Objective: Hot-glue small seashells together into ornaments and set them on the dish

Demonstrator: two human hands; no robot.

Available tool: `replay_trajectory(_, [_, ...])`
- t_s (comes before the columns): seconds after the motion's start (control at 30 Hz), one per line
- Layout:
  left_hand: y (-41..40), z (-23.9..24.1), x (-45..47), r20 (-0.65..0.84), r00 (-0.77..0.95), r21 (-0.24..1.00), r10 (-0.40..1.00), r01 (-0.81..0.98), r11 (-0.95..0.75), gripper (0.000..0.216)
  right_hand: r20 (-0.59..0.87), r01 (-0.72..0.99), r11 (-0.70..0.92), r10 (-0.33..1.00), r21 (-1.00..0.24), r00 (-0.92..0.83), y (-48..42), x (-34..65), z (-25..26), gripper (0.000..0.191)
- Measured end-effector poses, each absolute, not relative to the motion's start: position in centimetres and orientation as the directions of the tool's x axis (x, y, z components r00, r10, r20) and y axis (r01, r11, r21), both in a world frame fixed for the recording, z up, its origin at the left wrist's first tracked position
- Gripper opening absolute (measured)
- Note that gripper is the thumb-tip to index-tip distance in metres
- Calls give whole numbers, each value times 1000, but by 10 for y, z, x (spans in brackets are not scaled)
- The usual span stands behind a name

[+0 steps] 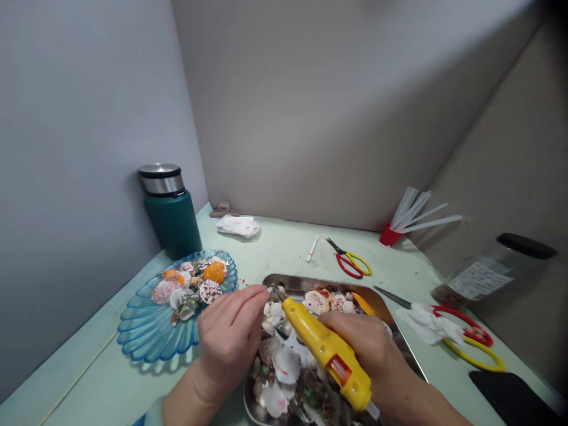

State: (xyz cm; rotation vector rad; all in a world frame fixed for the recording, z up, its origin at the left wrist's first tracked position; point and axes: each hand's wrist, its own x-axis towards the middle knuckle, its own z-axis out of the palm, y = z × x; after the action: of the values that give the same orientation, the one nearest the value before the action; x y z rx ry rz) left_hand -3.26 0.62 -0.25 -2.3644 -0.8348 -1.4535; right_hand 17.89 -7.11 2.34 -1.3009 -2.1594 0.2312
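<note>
Through the head camera I have both hands over a metal tray (306, 284) heaped with shells (286, 364). My right hand (366, 340) is wrapped around a yellow glue gun (317, 340), clamped on its body, with the nozzle aimed up and to the left above the tray's far left part. A pale glue stick (373, 410) pokes from the gun's back end. My left hand (231, 331) sits at the tray's left side, fingers bent together with the tips close to the nozzle; I can't tell what, if anything, is pinched between them.

To the left I see a blue scalloped plate (146, 337) bearing orange, pink and white shells (210, 291), with a green bottle (175, 225) standing behind it. Near the back wall lies a white tissue bundle (238, 226). Beyond the tray rest small scissors (361, 266), just beside a thin white stick (312, 249). Over on the right are a red cup (390, 236) of white sticks (410, 210), a tilted-looking clear jar (483, 277), and larger scissors (481, 356) with crumpled tissue (428, 324) over their middle.
</note>
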Motion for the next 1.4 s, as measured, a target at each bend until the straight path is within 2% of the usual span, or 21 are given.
replay_trajectory(0.13, [5,-3,-30,862,313,167,398,566,-807,26,411,732,525,838,-434,-358,-72,179,23,16])
replay_trajectory(0.3, [2,-2,-25,809,179,419,560,493,-763,19,395,763,501,850,-408,-348,-71,179,22,18])
replay_trajectory(0.43, [-1,-1,-23,714,134,575,687,448,-685,12,420,761,511,840,-400,-343,-71,178,22,15])
replay_trajectory(0.57, [-3,-2,-20,510,103,775,854,375,-508,5,404,763,507,845,-401,-349,-71,178,20,16])
replay_trajectory(0.67, [-2,-2,-17,316,97,914,944,236,-330,8,385,783,485,858,-391,-340,-71,178,19,15])
replay_trajectory(0.73, [0,-1,-15,221,97,965,970,122,-232,10,397,784,485,855,-387,-333,-71,178,20,15])
replay_trajectory(0.87, [1,5,-11,124,124,991,985,-68,-116,12,419,776,504,841,-378,-342,-70,177,20,14])
replay_trajectory(1.13, [4,7,-12,4,199,970,980,-238,44,14,431,808,486,841,-333,-328,-69,177,14,18])
replay_trajectory(1.4, [5,2,-11,-32,269,960,963,-261,105,15,435,813,500,830,-299,-350,-70,176,13,16])
